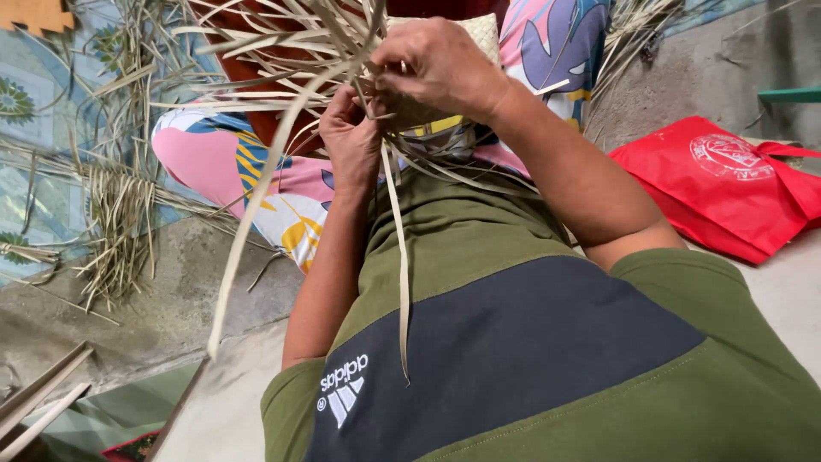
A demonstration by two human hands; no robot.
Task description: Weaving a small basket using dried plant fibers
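I sit on the floor with a half-woven piece of pale dried leaf strips (445, 111) held over my lap. My left hand (351, 141) grips the woven part from below, fingers curled around several strips. My right hand (440, 64) is closed over the top of the weave and pinches strips between thumb and fingers. Loose strips (256, 94) fan out to the left from the work. One long strip (400, 257) hangs down over my green and dark shirt. The finished woven patch (483, 34) shows just behind my right hand.
A heap of dried leaf strips (120, 222) lies on the patterned mat (34, 128) at left. A red cloth bag (727, 184) lies on the concrete floor at right. My legs in colourful trousers (214, 158) stretch ahead. Wooden slats (43, 393) sit bottom left.
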